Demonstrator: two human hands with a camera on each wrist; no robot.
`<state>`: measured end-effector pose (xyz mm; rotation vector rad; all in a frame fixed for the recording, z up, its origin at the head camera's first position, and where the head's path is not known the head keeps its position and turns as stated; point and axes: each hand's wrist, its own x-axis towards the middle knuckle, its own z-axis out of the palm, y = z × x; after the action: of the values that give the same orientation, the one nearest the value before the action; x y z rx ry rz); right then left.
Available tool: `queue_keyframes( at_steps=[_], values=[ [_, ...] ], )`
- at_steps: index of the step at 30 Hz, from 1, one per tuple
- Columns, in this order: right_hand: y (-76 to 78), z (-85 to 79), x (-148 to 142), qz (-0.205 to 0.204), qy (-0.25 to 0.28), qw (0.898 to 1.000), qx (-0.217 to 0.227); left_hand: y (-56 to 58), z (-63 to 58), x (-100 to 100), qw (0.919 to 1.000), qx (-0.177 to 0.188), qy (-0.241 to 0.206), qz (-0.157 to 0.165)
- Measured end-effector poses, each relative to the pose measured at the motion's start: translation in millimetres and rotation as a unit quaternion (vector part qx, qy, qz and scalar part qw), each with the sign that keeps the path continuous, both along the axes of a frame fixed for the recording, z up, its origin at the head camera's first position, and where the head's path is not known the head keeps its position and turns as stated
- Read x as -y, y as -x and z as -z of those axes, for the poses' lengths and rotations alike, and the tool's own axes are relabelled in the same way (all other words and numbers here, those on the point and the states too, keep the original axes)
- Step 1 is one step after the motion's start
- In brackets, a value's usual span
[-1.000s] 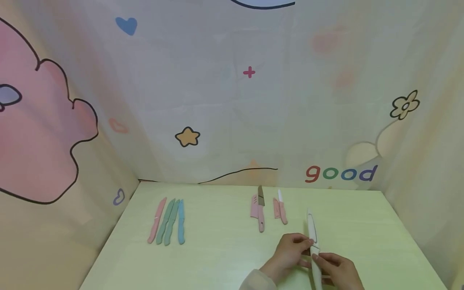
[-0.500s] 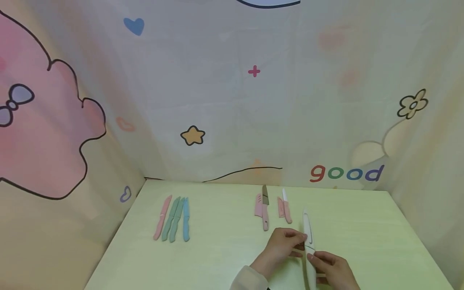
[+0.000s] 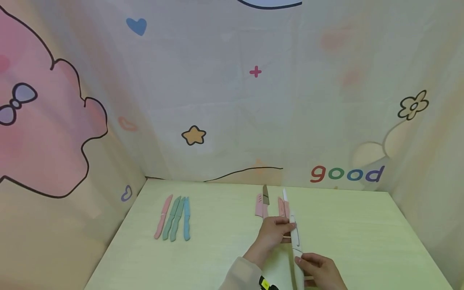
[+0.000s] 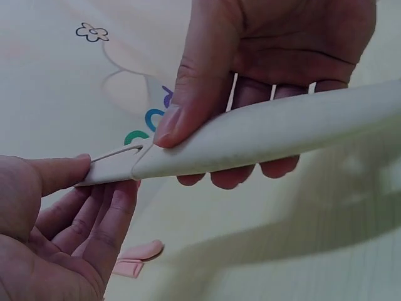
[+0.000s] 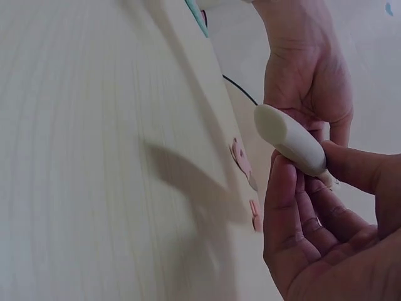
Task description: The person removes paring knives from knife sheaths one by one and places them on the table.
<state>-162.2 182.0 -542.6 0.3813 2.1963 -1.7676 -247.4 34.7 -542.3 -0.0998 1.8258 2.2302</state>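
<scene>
A white knife in a slotted white sheath (image 3: 295, 237) is held above the table, its tip pointing away from me. My left hand (image 3: 272, 233) pinches the sheath between thumb and fingers. The pale handle (image 4: 269, 138) is gripped by my right hand (image 3: 322, 270), thumb on one side and fingers on the other. In the left wrist view the sheath meets the handle at a seam, and the blade is hidden. Behind the left hand lies a pink knife with a dark blade (image 3: 266, 196), its handle partly covered. A smaller pink knife with a white blade (image 3: 285, 196) lies to its right.
Pink sheaths (image 3: 259, 205) lie beside the two pink knives. At the table's left lie a pink knife (image 3: 163, 217), two green knives (image 3: 175, 219) and a blue knife (image 3: 186, 219) in a row. A printed cloth (image 3: 217, 100) rises behind the table (image 3: 217, 257).
Both hands have carried the white knife leftward, and the left hand now partly covers a pink knife. The head view has shifted slightly. The grips look the same.
</scene>
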Motion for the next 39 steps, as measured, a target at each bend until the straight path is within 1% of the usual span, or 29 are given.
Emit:
queue_keyframes(
  at_steps=[5,11,19,21,26,33,39],
  values=[
    [-1.1,0.1,7,-0.010,0.006,1.000,-0.010,2.2,-1.9,7,1.0000,0.003,0.005,0.003],
    [-0.3,1.1,14,-0.030,0.025,0.999,-0.020,3.9,-0.4,17,1.0000,0.002,0.001,0.003],
    [3.9,7.3,28,-0.051,0.047,0.997,-0.032,-0.2,-0.2,39,0.9994,-0.001,0.004,0.034],
    [4.9,8.5,31,-0.055,0.051,0.997,-0.035,-1.9,0.5,44,0.9994,-0.002,0.004,0.035],
    [4.7,7.9,40,-0.059,0.053,0.996,-0.039,-6.0,4.1,54,0.9995,-0.003,0.009,0.031],
    [2.2,8.4,51,-0.055,0.048,0.997,-0.034,-8.0,10.3,62,0.9998,-0.002,0.004,0.019],
    [0.4,9.5,56,-0.069,0.066,0.995,-0.036,-10.4,12.6,66,0.9998,-0.005,0.017,0.004]
  ],
)
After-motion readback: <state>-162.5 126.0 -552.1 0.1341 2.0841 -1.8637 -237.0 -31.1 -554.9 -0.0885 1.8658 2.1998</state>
